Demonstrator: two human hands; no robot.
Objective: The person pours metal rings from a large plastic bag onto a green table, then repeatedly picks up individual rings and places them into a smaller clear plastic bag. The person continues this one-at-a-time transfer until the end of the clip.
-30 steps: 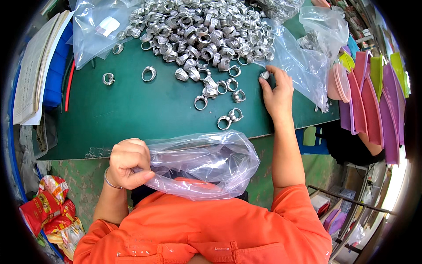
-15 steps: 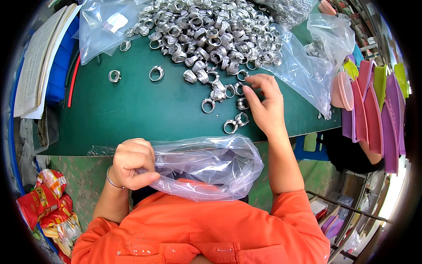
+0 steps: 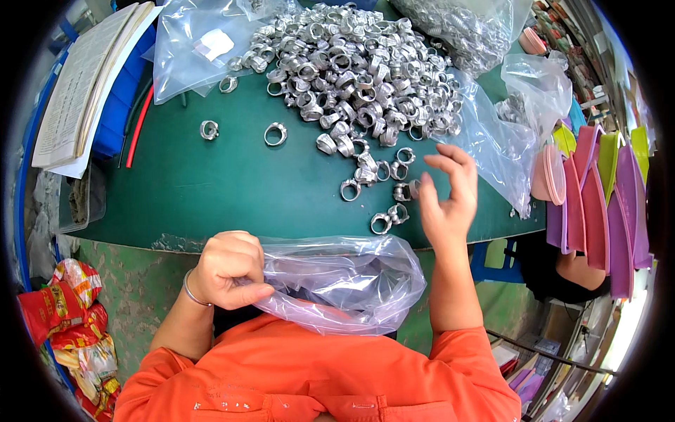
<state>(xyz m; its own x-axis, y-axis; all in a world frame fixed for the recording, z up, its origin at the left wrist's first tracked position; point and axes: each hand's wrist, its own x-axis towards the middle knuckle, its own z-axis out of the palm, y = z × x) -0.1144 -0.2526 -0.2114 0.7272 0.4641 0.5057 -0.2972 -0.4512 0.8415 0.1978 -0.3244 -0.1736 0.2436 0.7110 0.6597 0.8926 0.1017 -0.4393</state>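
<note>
1. Right grip (image 3: 450, 211): thumb and fingers wide apart, no piece seen between them; two metal rings (image 3: 406, 190) lie just beside the thumb tip, at its 9 o'clock.
2. Left grip (image 3: 232, 271): closed on the rim of a clear bag (image 3: 383, 281), whose mouth gapes at that hand's 3 o'clock, along the desk (image 3: 281, 197) edge. No rings can be made out inside, though creases and glare hide its bottom.
3. Loose rings (image 3: 365, 172) lie at the heap's 6 o'clock, outside the bag.
4. The big ring heap (image 3: 365, 77), at the right hand's 11 o'clock, looks largely undealt with; strays lie towards its 8 o'clock.
5. At the heap's 2 o'clock, a bulging bag (image 3: 460, 32) already holds many metal pieces.
</note>
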